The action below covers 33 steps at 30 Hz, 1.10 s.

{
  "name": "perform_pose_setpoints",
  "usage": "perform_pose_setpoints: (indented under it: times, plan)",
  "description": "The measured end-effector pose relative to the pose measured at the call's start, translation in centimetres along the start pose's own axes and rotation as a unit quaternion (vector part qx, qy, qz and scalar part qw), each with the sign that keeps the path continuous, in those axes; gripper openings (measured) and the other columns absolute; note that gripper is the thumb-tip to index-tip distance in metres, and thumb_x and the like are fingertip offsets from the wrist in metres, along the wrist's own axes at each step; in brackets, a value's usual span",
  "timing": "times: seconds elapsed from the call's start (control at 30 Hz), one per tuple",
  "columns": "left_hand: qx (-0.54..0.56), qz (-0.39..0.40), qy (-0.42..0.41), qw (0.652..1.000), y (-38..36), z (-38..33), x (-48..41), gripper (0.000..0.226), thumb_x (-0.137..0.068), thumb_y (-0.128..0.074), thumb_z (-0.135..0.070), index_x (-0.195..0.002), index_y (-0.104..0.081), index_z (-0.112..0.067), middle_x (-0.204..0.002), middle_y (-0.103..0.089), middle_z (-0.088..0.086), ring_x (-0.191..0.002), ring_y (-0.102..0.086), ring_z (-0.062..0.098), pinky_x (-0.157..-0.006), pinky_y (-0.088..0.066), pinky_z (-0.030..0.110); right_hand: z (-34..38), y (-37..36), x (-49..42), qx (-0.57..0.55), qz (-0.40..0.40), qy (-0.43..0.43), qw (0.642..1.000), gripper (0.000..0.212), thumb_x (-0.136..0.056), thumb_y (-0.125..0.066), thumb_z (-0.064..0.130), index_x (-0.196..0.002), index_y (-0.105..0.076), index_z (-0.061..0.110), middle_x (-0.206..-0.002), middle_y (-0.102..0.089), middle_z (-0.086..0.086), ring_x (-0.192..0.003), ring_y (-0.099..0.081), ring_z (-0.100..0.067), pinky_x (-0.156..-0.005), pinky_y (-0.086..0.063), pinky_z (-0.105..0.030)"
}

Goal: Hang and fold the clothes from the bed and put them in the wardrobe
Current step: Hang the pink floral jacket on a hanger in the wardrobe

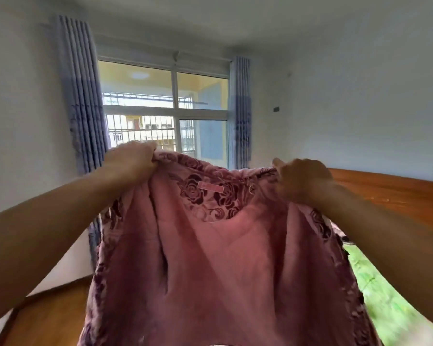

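Note:
A pink fleece-lined garment [210,265] with a dark purple rose pattern hangs spread out in front of me, held up by its shoulders. Its pink label shows near the collar, inside facing me. My left hand [131,158] grips the left shoulder edge. My right hand [301,177] grips the right shoulder edge. The garment's lower part runs off the bottom of the view. The bed [390,305], with a green patterned cover, shows at the lower right behind the garment. No wardrobe or hanger is visible.
A wooden headboard [390,193] runs along the right wall. Ahead is a barred window [165,111] with blue curtains [81,101] on both sides. Wooden flooring [48,318] lies at the lower left beside a white wall.

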<state>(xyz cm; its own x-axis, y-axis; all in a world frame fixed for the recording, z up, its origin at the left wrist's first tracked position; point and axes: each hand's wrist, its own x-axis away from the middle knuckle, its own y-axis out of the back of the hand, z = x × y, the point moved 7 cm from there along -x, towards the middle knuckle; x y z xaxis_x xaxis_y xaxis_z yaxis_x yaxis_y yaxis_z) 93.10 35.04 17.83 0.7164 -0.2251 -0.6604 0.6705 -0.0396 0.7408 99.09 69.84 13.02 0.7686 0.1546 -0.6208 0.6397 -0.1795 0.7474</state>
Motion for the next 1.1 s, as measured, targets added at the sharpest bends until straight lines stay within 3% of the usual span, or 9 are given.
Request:
perform_pose_setpoints:
  times: [0.17, 0.27, 0.37, 0.43, 0.53, 0.7, 0.8, 0.93, 1.1]
  plan:
    - [0.062, 0.031, -0.063, 0.996, -5.1, -12.0, -2.5, 0.013, -0.093, -0.055, -0.037, -0.095, -0.052, -0.026, -0.097, -0.063, 0.010, -0.089, -0.064, 0.035, -0.072, -0.050, 0.041, -9.2, -3.2, 6.1, 0.099, 0.095, -0.042, 0.990, 0.052, -0.078, -0.048, 0.067, -0.116, -0.051, 0.032, -0.109, -0.071, -0.006, -0.094, -0.070, -0.030, -0.065, -0.044, -0.035]
    - [0.093, 0.048, -0.122, 0.987, -8.0, -19.2, -3.7, 0.013, -0.093, -0.053, -0.041, -0.091, -0.048, -0.029, -0.097, -0.062, 0.008, -0.087, -0.063, 0.033, -0.068, -0.042, 0.037, -14.5, -4.7, 10.2, 0.155, 0.148, -0.099, 0.972, 0.049, -0.096, -0.048, 0.041, -0.144, -0.038, 0.037, -0.125, -0.065, -0.008, -0.108, -0.065, -0.033, -0.072, -0.047, -0.038]
    - [0.125, 0.062, -0.176, 0.974, -10.9, -26.5, -4.7, 0.013, -0.093, -0.054, -0.042, -0.091, -0.051, -0.029, -0.100, -0.062, 0.008, -0.093, -0.065, 0.034, -0.069, -0.039, 0.037, -18.2, -5.6, 14.2, 0.129, 0.152, -0.167, 0.966, 0.043, -0.102, -0.046, 0.021, -0.144, -0.039, 0.024, -0.138, -0.051, -0.012, -0.118, -0.058, -0.038, -0.087, -0.054, -0.044]
    - [0.163, 0.065, -0.212, 0.961, -12.5, -31.3, -5.3, 0.010, -0.093, -0.055, -0.039, -0.093, -0.053, -0.029, -0.103, -0.063, 0.008, -0.095, -0.065, 0.034, -0.071, -0.042, 0.038, -20.9, -5.5, 16.7, 0.092, 0.128, -0.210, 0.965, 0.037, -0.107, -0.028, 0.035, -0.138, -0.044, 0.022, -0.136, -0.052, -0.014, -0.117, -0.058, -0.038, -0.086, -0.049, -0.042]
    - [0.199, 0.076, -0.256, 0.943, -14.6, -36.9, -6.1, 0.012, -0.095, -0.055, -0.040, -0.099, -0.056, -0.028, -0.108, -0.063, 0.009, -0.101, -0.065, 0.035, -0.076, -0.049, 0.040, -23.9, -5.1, 19.7, 0.120, 0.134, -0.242, 0.953, 0.061, -0.096, -0.009, 0.049, -0.143, -0.039, 0.023, -0.132, -0.052, -0.016, -0.110, -0.059, -0.038, -0.074, -0.035, -0.038]
    - [0.264, 0.105, -0.338, 0.897, -17.3, -46.3, -6.6, 0.017, -0.094, -0.052, -0.042, -0.081, -0.047, -0.033, -0.104, -0.061, 0.001, -0.096, -0.064, 0.029, -0.077, -0.053, 0.042, -28.9, -4.2, 24.6, 0.171, 0.213, -0.360, 0.892, 0.045, -0.088, -0.049, 0.011, -0.131, -0.039, 0.021, -0.118, -0.052, -0.013, -0.096, -0.064, -0.038, -0.067, -0.040, -0.037]
    - [0.338, 0.165, -0.386, 0.842, -18.9, -51.6, -6.4, 0.017, -0.089, -0.056, -0.025, -0.084, -0.057, -0.041, -0.097, -0.063, -0.003, -0.095, -0.062, 0.026, -0.082, -0.053, 0.043, -32.0, -3.8, 27.0, 0.148, 0.208, -0.439, 0.862, 0.034, -0.089, -0.045, 0.007, -0.122, -0.043, 0.016, -0.115, -0.053, -0.018, -0.098, -0.062, -0.039, -0.068, -0.040, -0.036]
    - [0.415, 0.221, -0.439, 0.765, -19.6, -59.4, -5.2, 0.021, -0.081, -0.057, 0.003, -0.096, -0.065, -0.009, -0.098, -0.067, 0.010, -0.102, -0.063, 0.031, -0.087, -0.049, 0.041, -34.9, -3.1, 30.8, 0.070, 0.182, -0.535, 0.822, 0.019, -0.091, -0.044, 0.002, -0.109, -0.045, 0.009, -0.104, -0.057, -0.023, -0.084, -0.054, -0.032, -0.064, -0.040, -0.036]
    - [0.463, 0.277, -0.445, 0.715, -19.3, -67.1, -2.5, 0.011, -0.092, -0.054, -0.002, -0.098, -0.063, 0.000, -0.101, -0.068, 0.016, -0.103, -0.063, 0.033, -0.087, -0.048, 0.040, -37.4, -1.2, 35.7, 0.023, 0.112, -0.626, 0.771, 0.018, -0.095, -0.045, 0.007, -0.111, -0.050, 0.006, -0.107, -0.058, -0.019, -0.106, -0.059, -0.036, -0.080, -0.046, -0.036]
